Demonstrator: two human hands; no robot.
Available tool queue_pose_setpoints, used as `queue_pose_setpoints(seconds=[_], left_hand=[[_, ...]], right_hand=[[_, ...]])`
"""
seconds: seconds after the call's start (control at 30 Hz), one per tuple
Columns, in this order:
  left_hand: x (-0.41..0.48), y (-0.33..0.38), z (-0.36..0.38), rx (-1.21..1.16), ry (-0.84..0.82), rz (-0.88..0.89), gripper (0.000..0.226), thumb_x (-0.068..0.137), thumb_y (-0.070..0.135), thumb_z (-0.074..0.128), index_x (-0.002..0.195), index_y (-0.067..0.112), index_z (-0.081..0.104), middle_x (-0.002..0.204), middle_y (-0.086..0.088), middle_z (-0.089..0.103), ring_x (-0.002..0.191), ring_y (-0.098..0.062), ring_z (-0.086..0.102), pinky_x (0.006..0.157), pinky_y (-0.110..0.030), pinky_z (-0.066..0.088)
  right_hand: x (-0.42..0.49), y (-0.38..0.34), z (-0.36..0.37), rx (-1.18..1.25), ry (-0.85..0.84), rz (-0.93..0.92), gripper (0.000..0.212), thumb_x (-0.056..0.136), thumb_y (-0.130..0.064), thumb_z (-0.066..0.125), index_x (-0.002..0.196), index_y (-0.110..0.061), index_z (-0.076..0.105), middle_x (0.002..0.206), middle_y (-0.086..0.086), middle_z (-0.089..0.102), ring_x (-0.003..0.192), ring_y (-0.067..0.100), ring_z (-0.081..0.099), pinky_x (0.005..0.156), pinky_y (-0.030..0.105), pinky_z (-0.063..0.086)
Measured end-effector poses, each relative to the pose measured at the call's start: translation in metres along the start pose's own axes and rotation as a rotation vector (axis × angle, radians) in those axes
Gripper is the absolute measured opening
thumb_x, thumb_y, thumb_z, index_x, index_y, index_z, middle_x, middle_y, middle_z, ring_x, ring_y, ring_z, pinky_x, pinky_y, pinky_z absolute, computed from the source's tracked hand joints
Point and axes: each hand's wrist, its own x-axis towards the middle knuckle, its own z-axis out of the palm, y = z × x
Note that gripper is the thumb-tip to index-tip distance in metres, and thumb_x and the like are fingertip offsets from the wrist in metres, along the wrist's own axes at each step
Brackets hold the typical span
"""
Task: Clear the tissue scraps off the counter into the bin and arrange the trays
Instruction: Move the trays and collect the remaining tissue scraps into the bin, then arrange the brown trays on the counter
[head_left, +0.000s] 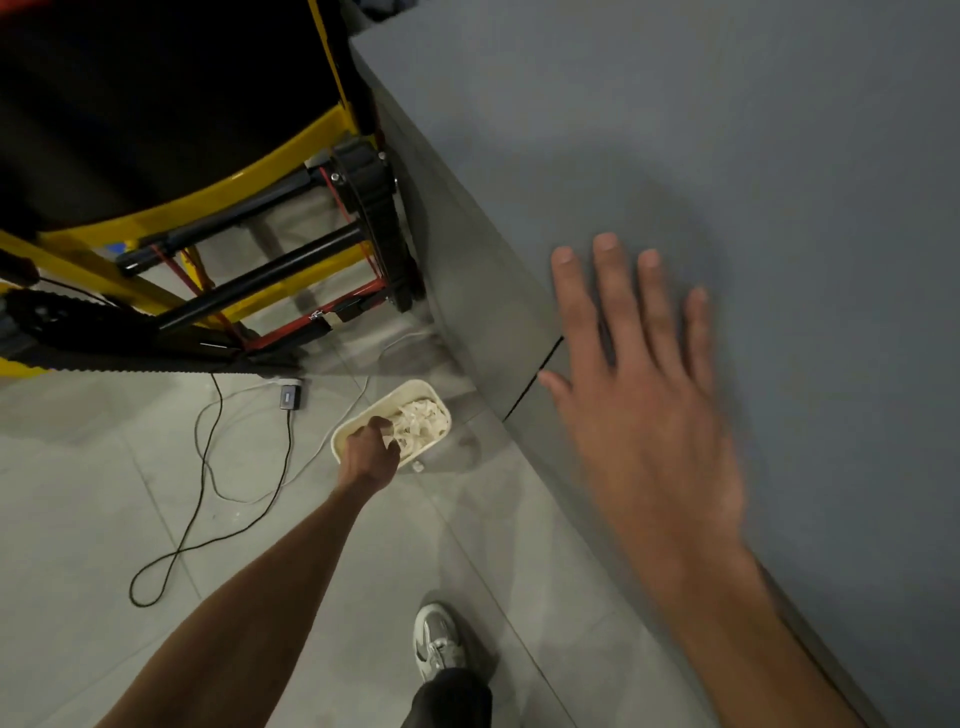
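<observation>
Right hand spread; left hand at bin, seemingly tissue scraps inside.

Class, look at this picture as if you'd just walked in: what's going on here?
A person stands beside a grey counter. Their left hand reaches down into a cream rectangular plastic bin on the tiled floor, fingers curled among the white tissue scraps lying in it; whether it grips any cannot be told. Their right hand is spread open, fingers straight, over the counter top, and is blurred. No trays are in view.
</observation>
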Motion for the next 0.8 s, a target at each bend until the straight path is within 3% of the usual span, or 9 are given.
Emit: queue_pose_setpoints(seconds=[0.17,0.33,0.43,0.57,0.7,0.8], left_hand=[[-0.065,0.021,-0.045,0.023,0.048,0.109,0.034,0.094,0.019,0.065,0.129,0.019,0.064,0.12,-0.009,0.074,0.105,-0.032,0.07,0.09,-0.039,0.057],[-0.145,0.048,-0.089,0.109,0.082,0.21,0.041,0.094,0.023,0.067,0.134,0.024,0.059,0.128,-0.008,0.07,0.112,-0.032,0.067,0.093,-0.043,0.057],[-0.2,0.07,-0.111,0.088,0.107,0.232,0.042,0.096,0.023,0.064,0.138,0.023,0.056,0.133,-0.009,0.067,0.115,-0.032,0.065,0.093,-0.045,0.058],[-0.281,0.102,-0.133,0.044,0.175,0.313,0.038,0.099,0.023,0.063,0.136,0.022,0.056,0.129,-0.008,0.069,0.112,-0.031,0.066,0.091,-0.044,0.058],[-0.37,0.14,-0.144,-0.079,0.25,0.414,0.031,0.099,0.023,0.064,0.129,0.026,0.058,0.119,-0.001,0.074,0.108,-0.021,0.069,0.089,-0.04,0.058],[-0.439,0.174,-0.141,-0.195,0.255,0.491,0.026,0.101,0.022,0.063,0.126,0.026,0.061,0.111,0.005,0.073,0.098,-0.013,0.069,0.083,-0.035,0.059]], right_hand=[[-0.004,0.001,-0.003,0.06,0.037,-0.008,0.087,0.11,-0.043,0.047,0.169,-0.017,-0.013,0.178,0.013,-0.006,0.164,0.038,0.001,0.129,0.062,0.013],[-0.004,0.007,-0.016,0.171,-0.04,-0.019,0.093,0.103,-0.048,0.057,0.17,-0.019,-0.001,0.178,0.01,0.0,0.164,0.036,0.002,0.13,0.06,0.011],[-0.022,0.018,-0.038,0.469,-0.058,0.011,0.076,0.104,-0.043,0.06,0.167,-0.02,0.025,0.177,0.007,0.014,0.164,0.032,0.007,0.133,0.052,0.009],[-0.1,0.034,-0.071,0.74,0.063,0.121,0.048,0.104,-0.03,0.062,0.148,-0.013,0.054,0.167,0.01,0.04,0.159,0.031,0.028,0.129,0.046,0.026],[-0.198,0.063,-0.091,0.849,0.219,0.248,0.032,0.1,-0.025,0.065,0.13,-0.013,0.066,0.148,0.007,0.06,0.139,0.026,0.054,0.119,0.042,0.043],[-0.272,0.097,-0.104,0.859,0.302,0.317,0.029,0.101,-0.028,0.063,0.128,-0.018,0.068,0.139,0.001,0.066,0.129,0.02,0.061,0.112,0.039,0.048]])
